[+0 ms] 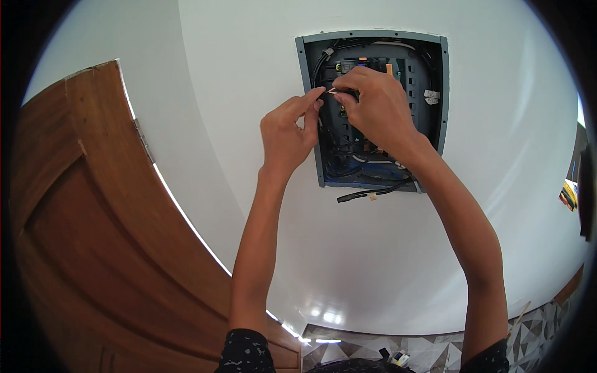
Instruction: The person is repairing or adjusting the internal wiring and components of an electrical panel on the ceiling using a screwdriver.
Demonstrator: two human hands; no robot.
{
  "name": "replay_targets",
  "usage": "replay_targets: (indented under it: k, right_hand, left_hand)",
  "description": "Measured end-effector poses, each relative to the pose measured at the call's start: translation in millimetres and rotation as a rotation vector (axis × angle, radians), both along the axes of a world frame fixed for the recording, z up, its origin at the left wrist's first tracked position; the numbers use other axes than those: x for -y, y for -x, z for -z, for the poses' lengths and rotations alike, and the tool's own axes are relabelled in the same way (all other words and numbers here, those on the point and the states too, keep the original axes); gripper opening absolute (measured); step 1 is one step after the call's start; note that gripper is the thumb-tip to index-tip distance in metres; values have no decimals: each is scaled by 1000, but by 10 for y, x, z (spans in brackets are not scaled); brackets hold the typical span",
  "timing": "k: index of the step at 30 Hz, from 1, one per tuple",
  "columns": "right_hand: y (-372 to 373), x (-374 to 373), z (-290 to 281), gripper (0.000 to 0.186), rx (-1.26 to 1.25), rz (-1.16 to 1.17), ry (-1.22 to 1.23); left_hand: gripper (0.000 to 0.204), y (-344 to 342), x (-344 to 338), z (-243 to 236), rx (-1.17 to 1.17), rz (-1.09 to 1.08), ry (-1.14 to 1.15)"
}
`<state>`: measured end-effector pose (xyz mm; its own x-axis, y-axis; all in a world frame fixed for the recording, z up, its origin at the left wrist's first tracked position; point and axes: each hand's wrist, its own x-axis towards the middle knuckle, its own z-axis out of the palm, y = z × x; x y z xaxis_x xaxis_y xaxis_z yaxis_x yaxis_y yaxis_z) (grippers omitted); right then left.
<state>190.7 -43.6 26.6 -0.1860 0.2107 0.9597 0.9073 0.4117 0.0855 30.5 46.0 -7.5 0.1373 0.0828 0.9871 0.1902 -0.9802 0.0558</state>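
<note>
From where I stand, the person's right hand [380, 104] is in front of the grey metal box [444, 93], thumb and forefinger pinching a thin wire [333, 91] whose bare, copper-coloured end shows by the fingertips. That wire sits before the upper left part of the box. The left hand [287, 132] comes in over the box's left edge, its thumb and forefinger pressed together on a short dark piece [321, 97]; I can't tell whether it belongs to the same wire.

Just behind the fingers, inside the box, are orange parts [390, 69] near its upper middle, black cables [322, 61] curving through its top left corner, and a white tag [431, 96] by its right wall. Blue wires [376, 170] lie along the bottom of the box, and a thick black cable [356, 196] hangs out over its lower edge, with a tan tag [372, 197] on it.

All around the box is a glossy white wall [373, 261]. Well off to the left of the box stands a brown panelled wooden door [93, 199], with a metal hinge [143, 142] on the edge nearer the box. Far below the box runs a floor of patterned grey tiles [435, 349].
</note>
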Motion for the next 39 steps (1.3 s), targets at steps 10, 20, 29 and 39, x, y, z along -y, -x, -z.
replay_targets:
  k: [10, 20, 29, 39]
  right_hand:
    - [-242, 246, 8, 17, -240, -66, 172]
    - [-101, 150, 569, 15, -238, 15, 392]
    - [159, -64, 689, 13, -8, 346, 301]
    - [300, -184, 666, 15, 168, 569, 425]
  left_hand:
    - [29, -44, -100, -131, -118, -156, 12]
    - [23, -175, -147, -40, 83, -37, 18]
    - [18, -35, -167, -86, 16, 82, 227]
    - [18, -37, -280, -67, 61, 144, 248]
